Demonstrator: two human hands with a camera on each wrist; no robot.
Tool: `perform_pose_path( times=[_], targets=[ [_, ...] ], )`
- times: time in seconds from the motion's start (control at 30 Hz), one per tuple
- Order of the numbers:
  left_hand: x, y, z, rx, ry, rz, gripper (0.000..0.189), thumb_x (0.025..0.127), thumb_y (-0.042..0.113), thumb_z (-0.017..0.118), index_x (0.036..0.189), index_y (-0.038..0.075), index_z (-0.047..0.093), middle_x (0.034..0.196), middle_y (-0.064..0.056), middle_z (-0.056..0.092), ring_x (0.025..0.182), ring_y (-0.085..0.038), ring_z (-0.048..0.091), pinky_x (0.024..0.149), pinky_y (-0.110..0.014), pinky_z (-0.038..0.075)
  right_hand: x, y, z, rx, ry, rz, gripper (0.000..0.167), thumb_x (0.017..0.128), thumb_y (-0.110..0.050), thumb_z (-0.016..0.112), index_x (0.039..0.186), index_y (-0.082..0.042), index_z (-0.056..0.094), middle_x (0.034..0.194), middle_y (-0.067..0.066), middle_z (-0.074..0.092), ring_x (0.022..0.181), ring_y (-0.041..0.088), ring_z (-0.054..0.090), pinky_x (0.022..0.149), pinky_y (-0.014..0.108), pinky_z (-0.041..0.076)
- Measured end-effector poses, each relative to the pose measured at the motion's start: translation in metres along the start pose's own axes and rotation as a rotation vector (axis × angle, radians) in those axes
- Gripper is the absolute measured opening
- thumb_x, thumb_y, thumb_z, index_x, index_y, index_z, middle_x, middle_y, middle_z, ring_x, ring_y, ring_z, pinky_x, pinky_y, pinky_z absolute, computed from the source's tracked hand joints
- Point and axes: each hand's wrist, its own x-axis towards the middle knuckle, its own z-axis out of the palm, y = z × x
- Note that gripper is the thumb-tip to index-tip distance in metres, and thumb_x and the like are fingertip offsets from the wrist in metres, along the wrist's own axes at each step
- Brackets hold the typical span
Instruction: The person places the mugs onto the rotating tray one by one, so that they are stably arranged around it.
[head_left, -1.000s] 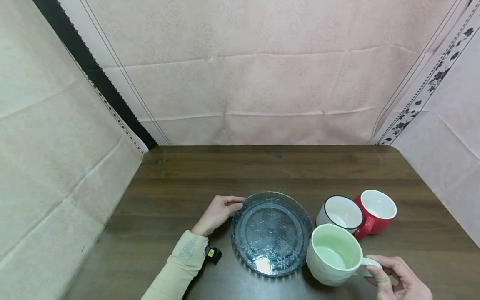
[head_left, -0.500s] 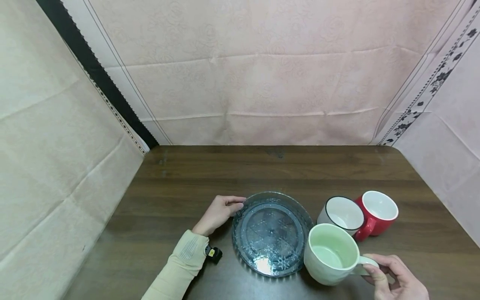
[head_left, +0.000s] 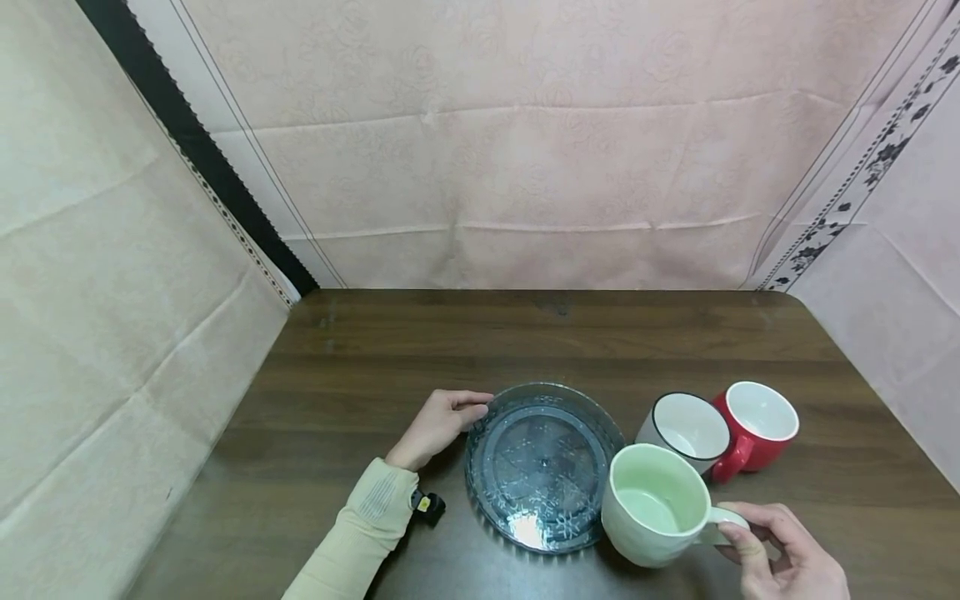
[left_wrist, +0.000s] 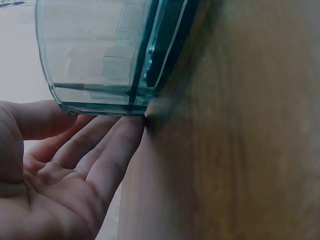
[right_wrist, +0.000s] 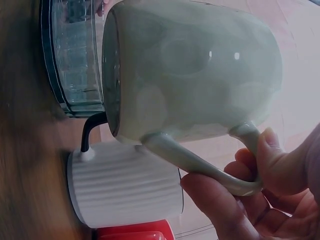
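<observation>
A pale green mug (head_left: 657,505) hangs above the table, overlapping the right rim of a round bluish glass dish (head_left: 542,467) in the head view. My right hand (head_left: 787,550) pinches its handle between thumb and fingers, as the right wrist view also shows with the handle (right_wrist: 205,167) close up. The mug is upright and its inside looks bare. At the dish's far left side, my left hand (head_left: 438,427) touches the outer wall. Its fingers (left_wrist: 112,155) lie extended against the glass (left_wrist: 95,65) in the left wrist view, the thumb beside them.
Behind the green mug stands a white mug (head_left: 688,427) with a dark rim. Against it, farther right, is a red mug (head_left: 759,425) with a white inside. The wooden table (head_left: 360,358) meets pale cloth walls (head_left: 525,167) at the back and sides.
My right hand has carried the green mug a little to the left and slightly upward, closer over the dish's rim. My left hand and the dish have stayed in place.
</observation>
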Motion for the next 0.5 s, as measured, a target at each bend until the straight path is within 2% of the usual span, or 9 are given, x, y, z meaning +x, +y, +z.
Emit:
perform_pose_path(
  times=[0.1,0.27,0.5],
  targets=[
    [-0.0002,-0.0003,-0.0003,-0.003,0.000,0.000,0.026,0.098,0.023,0.061,0.120,0.015,0.070,0.119,-0.004,0.067,0.107,-0.019,0.063,0.090,-0.040,0.053,0.0005,-0.0006,0.0007,-0.002,-0.020,-0.001,0.027,0.074,0.016,0.075,0.097,0.004,0.069,0.085,-0.003,0.061,0.068,0.005,0.062,0.056,0.019,0.055],
    [-0.0001,0.0007,-0.0002,-0.005,0.001,-0.001,0.026,0.097,0.023,0.061,0.120,0.014,0.070,0.119,-0.004,0.067,0.107,-0.019,0.063,0.090,-0.039,0.053,0.0007,0.0038,0.0046,0.076,-0.020,-0.088,0.029,0.071,0.025,0.072,0.093,0.008,0.068,0.084,-0.002,0.062,0.067,0.005,0.063,0.056,0.020,0.055],
    [-0.0009,0.0024,-0.0007,-0.011,-0.003,0.000,0.027,0.097,0.024,0.062,0.121,0.014,0.069,0.119,-0.004,0.067,0.108,-0.019,0.063,0.091,-0.040,0.053,0.0025,0.0038,0.0067,0.108,-0.044,-0.135,0.028,0.070,0.027,0.070,0.092,0.009,0.066,0.085,0.000,0.062,0.067,0.006,0.063,0.057,0.021,0.055]
  ],
)
